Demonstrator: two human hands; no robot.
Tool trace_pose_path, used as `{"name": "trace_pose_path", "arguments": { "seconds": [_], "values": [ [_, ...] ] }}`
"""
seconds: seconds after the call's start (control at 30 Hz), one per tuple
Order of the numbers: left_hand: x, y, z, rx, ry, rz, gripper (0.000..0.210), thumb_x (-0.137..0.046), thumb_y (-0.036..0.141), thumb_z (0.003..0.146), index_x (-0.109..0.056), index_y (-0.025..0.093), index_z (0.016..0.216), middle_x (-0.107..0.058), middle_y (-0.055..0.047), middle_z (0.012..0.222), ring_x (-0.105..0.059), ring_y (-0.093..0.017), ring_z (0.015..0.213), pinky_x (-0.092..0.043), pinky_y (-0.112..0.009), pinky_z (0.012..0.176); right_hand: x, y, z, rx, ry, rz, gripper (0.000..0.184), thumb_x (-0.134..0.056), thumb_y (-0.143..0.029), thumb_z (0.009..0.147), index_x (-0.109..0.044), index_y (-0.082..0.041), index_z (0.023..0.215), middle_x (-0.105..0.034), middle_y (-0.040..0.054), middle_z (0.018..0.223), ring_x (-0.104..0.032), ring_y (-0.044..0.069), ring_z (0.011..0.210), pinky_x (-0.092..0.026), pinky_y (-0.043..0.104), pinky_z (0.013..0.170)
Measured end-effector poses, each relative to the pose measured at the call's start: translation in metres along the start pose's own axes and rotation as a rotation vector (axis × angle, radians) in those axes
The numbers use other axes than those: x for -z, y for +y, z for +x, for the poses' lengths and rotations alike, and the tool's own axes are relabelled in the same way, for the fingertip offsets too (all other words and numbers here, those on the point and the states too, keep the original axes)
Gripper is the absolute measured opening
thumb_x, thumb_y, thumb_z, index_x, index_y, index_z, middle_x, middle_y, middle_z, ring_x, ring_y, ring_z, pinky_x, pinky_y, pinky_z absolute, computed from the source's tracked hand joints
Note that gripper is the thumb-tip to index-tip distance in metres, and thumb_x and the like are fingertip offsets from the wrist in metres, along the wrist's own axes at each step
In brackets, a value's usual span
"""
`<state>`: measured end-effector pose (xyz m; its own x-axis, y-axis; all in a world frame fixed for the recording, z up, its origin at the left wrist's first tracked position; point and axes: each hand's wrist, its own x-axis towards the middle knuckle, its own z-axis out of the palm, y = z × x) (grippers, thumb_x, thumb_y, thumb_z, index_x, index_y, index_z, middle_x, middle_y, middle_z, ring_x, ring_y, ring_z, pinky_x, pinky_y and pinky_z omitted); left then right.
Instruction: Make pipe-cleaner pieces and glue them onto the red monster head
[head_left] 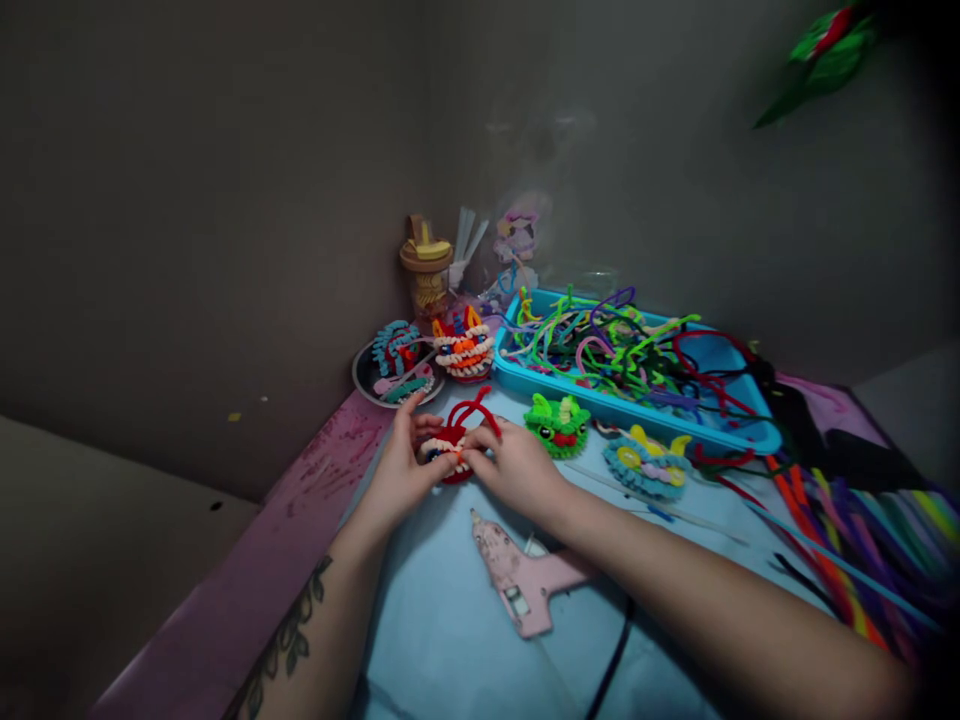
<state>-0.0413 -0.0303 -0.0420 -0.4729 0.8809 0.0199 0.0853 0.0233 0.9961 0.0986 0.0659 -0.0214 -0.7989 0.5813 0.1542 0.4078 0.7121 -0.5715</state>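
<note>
Both hands meet over a red pipe-cleaner lion head (454, 440) with a cream band and red loops standing up from its top. My left hand (409, 450) grips its left side, thumb across the front. From the right, my right hand (517, 460) pinches the front near a small orange piece; part of the head is hidden behind the fingers. A pink glue gun (517, 575) lies on the blue table cover just below my right hand. Beyond the hands stands a red, orange and cream lion head (465, 345).
A blue tray (637, 405) full of tangled pipe cleaners lies behind. A green head (556, 427) and a blue-yellow one (649, 462) sit to the right. At the left are a metal bowl (364, 375) and a brown cup (427, 270). Loose pipe cleaners (840, 540) lie at the right edge.
</note>
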Motion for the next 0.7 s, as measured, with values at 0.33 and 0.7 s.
{"name": "trace_pose_path", "arguments": {
  "seconds": [0.33,0.7],
  "values": [
    [0.025,0.004,0.0,-0.145,0.24,0.266,0.042,-0.063,0.028,0.074,-0.052,0.02,0.115,-0.057,-0.009,0.117,-0.052,-0.024,0.112,-0.04,-0.039,0.094,0.023,0.02,-0.014,0.043,0.026,-0.021,0.029,-0.048,-0.007,0.082,-0.069,-0.019,0.096,-0.061,0.0051,0.086,-0.055,0.018,0.082,-0.043,0.029,0.074],
    [0.025,0.012,-0.006,-0.211,0.042,0.675,0.022,-0.064,0.022,0.073,-0.063,0.018,0.095,-0.063,-0.006,0.096,-0.055,-0.023,0.094,-0.043,-0.035,0.079,0.013,0.012,-0.024,0.09,-0.139,-0.251,0.044,-0.047,-0.01,0.084,-0.057,-0.023,0.125,-0.059,0.0085,0.099,-0.049,0.022,0.09,-0.04,0.03,0.079]
  ]
}}
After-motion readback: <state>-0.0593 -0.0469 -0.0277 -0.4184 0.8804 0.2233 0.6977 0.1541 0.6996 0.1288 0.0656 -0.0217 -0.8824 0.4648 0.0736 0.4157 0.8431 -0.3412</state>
